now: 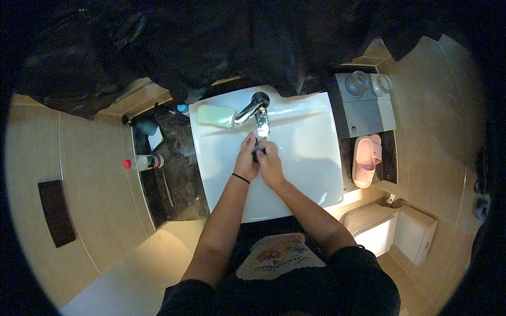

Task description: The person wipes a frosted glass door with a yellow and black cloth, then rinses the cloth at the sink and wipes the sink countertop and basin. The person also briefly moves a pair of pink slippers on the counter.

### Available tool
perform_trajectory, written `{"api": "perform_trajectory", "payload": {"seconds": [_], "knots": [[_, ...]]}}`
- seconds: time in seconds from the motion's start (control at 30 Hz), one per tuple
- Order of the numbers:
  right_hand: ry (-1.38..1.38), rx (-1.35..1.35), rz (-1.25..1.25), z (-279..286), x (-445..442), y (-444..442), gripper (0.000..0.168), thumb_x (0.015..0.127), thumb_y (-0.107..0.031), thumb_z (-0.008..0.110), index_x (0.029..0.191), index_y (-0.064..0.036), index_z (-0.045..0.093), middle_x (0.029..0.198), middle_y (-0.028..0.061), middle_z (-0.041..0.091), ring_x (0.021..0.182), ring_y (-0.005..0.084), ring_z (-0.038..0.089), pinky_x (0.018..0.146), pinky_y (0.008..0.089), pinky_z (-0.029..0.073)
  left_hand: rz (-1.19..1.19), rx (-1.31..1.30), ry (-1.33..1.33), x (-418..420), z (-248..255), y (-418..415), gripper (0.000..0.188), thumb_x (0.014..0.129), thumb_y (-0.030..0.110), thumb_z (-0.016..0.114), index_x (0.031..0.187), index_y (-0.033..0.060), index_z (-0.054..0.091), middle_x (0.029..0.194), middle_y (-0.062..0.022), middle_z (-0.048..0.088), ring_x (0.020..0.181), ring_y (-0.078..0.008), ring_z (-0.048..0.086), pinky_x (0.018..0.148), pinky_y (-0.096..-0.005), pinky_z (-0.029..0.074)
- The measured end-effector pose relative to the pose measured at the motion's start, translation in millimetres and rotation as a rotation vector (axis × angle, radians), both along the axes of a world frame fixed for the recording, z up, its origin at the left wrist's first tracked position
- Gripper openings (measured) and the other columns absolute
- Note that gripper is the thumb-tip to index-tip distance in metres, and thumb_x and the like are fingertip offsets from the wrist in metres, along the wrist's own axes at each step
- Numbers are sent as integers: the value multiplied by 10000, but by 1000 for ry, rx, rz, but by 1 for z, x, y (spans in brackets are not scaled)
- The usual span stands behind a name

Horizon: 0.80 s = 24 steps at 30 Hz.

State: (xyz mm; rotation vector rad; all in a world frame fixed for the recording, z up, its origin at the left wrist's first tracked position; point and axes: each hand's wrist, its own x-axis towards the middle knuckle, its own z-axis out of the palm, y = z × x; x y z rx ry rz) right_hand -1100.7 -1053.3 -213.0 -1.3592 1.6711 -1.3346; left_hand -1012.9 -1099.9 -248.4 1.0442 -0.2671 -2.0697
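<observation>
Both hands meet over the white washbasin [308, 170], just in front of the spout of a chrome tap [263, 124]. Between them is a small dark object [256, 154], mostly covered by fingers, so its kind is unclear. My left hand [246, 160] grips it from the left; a thin black band circles that wrist. From the right, my right hand [271, 164] closes on the same object, its fingers slightly blurred. A pale green rectangular case [215, 116] lies on the basin's rear left rim, beside the tap.
On the dark counter at left are a red-capped plastic bottle [149, 162] lying down, a thin stick [168, 189] and a bluish cup [146, 126]. At right stand glass jars [357, 83] on a grey flat item [361, 118], near pink slippers [364, 162]. Dark fabric [237, 43] hangs across the top.
</observation>
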Motion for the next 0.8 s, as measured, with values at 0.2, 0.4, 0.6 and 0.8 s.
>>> {"api": "perform_trajectory", "payload": {"seconds": [0.2,0.4,0.6,0.8], "knots": [[231,269,80,9,-11,10,354,996,-328,364,950,-13,519,829,221,560,748,433,563,654,516,467,-174,-426,-510,-9,-6,20,495,952,449,513,1161,0,489,918,-67,566,803,-157,565,709,-298,500],[278,362,150,6,-15,7,396,1007,-319,340,871,-2,535,777,239,594,750,438,580,669,524,463,-221,-400,-550,-4,-41,28,476,971,456,455,1054,-7,528,868,-70,579,784,-170,560,693,-307,488],[304,214,147,0,-26,-3,365,998,-283,360,841,-9,544,822,224,590,794,424,571,711,498,455,-331,-436,-830,-5,5,18,513,972,458,442,1139,-24,499,1083,-122,543,949,-220,542,850,-331,458],[644,215,-53,-12,-66,-31,287,809,-181,623,1033,-15,557,965,202,552,900,371,524,771,466,450,-40,198,-365,30,24,-8,639,960,463,471,1462,143,238,1317,-132,445,1186,-375,473,923,-494,406]]}}
